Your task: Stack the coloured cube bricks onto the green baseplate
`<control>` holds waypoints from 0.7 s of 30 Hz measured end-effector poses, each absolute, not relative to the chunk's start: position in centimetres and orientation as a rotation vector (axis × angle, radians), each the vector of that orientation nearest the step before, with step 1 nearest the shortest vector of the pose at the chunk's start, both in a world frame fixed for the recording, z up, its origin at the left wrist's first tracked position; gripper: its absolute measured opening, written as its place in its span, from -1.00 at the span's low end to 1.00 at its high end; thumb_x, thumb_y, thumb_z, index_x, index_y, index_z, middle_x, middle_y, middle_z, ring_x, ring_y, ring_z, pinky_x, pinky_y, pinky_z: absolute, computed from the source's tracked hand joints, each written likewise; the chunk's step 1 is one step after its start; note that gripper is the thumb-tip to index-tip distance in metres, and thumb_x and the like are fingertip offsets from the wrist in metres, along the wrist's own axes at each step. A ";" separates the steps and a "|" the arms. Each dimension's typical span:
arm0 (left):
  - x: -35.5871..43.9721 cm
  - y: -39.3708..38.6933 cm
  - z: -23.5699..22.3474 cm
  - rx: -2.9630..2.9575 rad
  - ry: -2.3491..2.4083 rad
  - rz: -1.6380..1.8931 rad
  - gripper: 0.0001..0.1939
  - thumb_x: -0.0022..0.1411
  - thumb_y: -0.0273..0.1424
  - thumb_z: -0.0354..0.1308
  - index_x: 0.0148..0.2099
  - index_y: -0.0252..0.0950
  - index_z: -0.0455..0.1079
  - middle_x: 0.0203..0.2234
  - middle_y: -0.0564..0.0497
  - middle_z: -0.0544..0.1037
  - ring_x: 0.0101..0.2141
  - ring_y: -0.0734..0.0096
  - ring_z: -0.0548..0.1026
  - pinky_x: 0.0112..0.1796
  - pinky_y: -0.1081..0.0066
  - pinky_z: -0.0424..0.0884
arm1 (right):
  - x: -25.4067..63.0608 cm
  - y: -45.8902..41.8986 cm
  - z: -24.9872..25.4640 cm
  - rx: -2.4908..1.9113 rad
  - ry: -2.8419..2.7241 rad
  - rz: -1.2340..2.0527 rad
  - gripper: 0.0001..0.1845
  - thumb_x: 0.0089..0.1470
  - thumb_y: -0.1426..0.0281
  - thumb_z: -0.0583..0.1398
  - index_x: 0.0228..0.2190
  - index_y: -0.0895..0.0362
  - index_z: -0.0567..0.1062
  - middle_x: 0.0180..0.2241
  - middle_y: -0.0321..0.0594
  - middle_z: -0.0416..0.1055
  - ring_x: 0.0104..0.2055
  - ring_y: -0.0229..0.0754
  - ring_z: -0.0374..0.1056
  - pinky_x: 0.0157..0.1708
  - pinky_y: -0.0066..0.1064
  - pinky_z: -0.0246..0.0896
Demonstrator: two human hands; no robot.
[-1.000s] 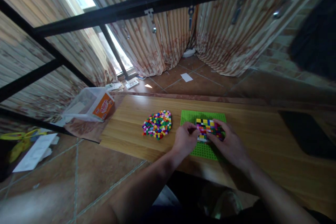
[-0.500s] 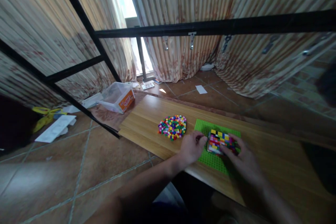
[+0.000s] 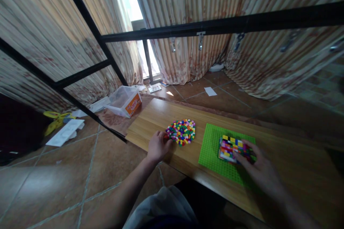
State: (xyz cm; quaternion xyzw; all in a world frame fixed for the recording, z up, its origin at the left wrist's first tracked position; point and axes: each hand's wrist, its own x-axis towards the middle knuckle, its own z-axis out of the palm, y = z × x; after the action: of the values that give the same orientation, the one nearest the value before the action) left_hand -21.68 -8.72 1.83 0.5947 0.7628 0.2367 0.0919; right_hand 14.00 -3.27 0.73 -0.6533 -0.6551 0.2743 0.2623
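Observation:
A loose pile of small multicoloured toy bricks (image 3: 182, 131) lies on the wooden bench. My left hand (image 3: 158, 146) is at the pile's left edge with its fingers curled together; what is between the fingertips, if anything, is too small to make out. On the green studded baseplate (image 3: 211, 150) sits a block of joined toy bricks (image 3: 231, 147) in many colours. My right hand (image 3: 256, 162) grips this block from the right, thumb on its near side and fingers over the far right side, hiding its right end.
The wooden bench (image 3: 156, 114) runs across in front of me. Past its left end stands a clear plastic bin (image 3: 120, 102) with an orange label. A black metal frame (image 3: 166, 32) crosses overhead before the curtains. Floor items include white foam pieces (image 3: 66, 132) and a paper sheet (image 3: 210, 91).
My left hand has moved left from beside the brick block to the pile of loose bricks. My right hand keeps hold of the block. The view has shifted slightly.

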 end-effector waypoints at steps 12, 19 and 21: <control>-22.2 -7.4 0.6 1.898 1.987 0.825 -0.79 0.23 -0.42 0.17 -0.07 -0.27 0.48 -0.20 -0.09 0.50 -0.19 0.28 0.50 -0.13 0.31 0.44 | 14.1 -3.4 0.8 -1.723 -1.825 0.720 -0.22 0.02 -0.16 0.13 0.13 0.04 0.35 0.07 0.01 0.38 0.01 0.16 0.38 0.01 -0.02 0.27; -21.9 -7.1 -0.1 2.040 1.861 0.959 -0.79 0.33 -0.40 0.06 -0.11 -0.25 0.52 -0.16 -0.11 0.53 -0.12 0.29 0.51 -0.06 0.30 0.45 | 14.0 -3.4 1.0 -1.692 -1.827 0.727 -0.27 0.05 -0.12 0.13 0.12 0.04 0.33 0.12 0.01 0.33 0.08 0.15 0.34 0.07 -0.02 0.22; -21.8 -7.0 -0.3 2.083 1.853 0.980 -0.79 0.33 -0.41 0.05 -0.11 -0.25 0.52 -0.14 -0.10 0.53 -0.10 0.29 0.51 -0.04 0.30 0.45 | 13.9 -3.4 1.1 -1.679 -1.828 0.727 -0.28 0.05 -0.11 0.13 0.12 0.05 0.33 0.12 0.02 0.32 0.08 0.14 0.34 0.08 -0.03 0.22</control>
State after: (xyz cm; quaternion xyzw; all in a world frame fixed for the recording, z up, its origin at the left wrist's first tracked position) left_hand -21.77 -6.98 -0.35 0.7018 0.6243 0.3301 0.0932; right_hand 13.86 -3.40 1.08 -0.6243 -0.6797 0.2702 0.2743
